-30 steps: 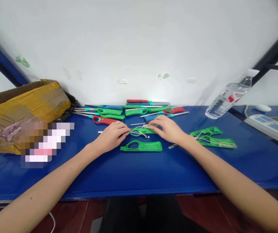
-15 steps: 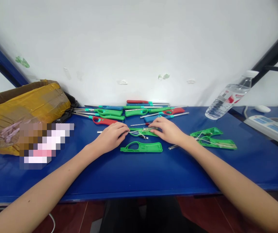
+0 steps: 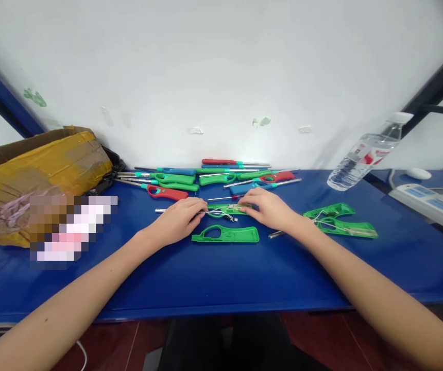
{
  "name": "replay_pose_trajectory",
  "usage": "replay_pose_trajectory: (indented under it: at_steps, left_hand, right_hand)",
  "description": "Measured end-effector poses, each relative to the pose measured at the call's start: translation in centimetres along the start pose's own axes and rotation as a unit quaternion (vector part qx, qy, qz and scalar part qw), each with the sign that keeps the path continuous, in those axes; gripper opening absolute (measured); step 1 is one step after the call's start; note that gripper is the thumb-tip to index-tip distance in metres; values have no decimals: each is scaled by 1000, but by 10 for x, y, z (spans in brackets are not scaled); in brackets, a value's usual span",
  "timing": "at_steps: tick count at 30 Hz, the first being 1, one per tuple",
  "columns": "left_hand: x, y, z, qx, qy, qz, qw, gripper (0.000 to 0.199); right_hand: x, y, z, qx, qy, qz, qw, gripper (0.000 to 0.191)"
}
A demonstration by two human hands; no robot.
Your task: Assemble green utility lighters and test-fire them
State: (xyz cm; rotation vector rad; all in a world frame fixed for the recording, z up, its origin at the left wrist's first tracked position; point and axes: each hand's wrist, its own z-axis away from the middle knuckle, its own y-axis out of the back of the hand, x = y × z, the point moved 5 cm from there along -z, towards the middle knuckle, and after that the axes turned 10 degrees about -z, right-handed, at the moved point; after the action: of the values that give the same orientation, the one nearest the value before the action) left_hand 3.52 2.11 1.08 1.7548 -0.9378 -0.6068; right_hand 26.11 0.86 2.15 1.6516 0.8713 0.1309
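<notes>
An opened green lighter half [image 3: 225, 209] with white wires and a metal tube lies between my hands. My left hand [image 3: 183, 217] is closed around its tube end at the left. The fingers of my right hand [image 3: 260, 206] pinch its right end, where a clear part sits. Nearer me lies a loose green shell half [image 3: 229, 234] with a finger loop. Behind the held piece is a thin screwdriver [image 3: 223, 198] with a red handle. To the right, another opened green lighter [image 3: 339, 221] shows its wires; my right wrist is beside its left end.
Several red, green and blue lighters [image 3: 175, 179] lie along the wall. A taped cardboard box [image 3: 44, 170] stands at the left beside a blurred patch. At the right are a tilted water bottle [image 3: 364, 154], a power strip [image 3: 426, 201] and a white mouse-like object [image 3: 418, 173].
The fingers of both hands have shifted very slightly on the green lighter half. Everything else looks the same.
</notes>
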Motion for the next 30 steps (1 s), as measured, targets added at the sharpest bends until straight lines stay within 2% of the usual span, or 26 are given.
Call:
replay_pose_trajectory:
  at_steps: [8, 11, 15, 21, 30]
  left_hand:
    - [0, 2, -1, 29, 17, 9, 999, 26]
    - [0, 7, -12, 64, 33, 33, 997, 21]
    - [6, 7, -37, 83, 2, 20, 996, 17]
    - [6, -8, -65, 48, -42, 29, 998, 12]
    - [5, -18, -62, 27, -45, 73, 996, 14]
  right_hand:
    - [1, 1, -1, 22, -14, -23, 999, 26]
    - [0, 1, -2, 42, -8, -29, 999, 25]
    - [0, 1, -2, 49, -2, -20, 999, 23]
    - [-1, 1, 0, 43, 4, -13, 999, 22]
    - [-2, -1, 1, 17, 3, 1, 1000, 21]
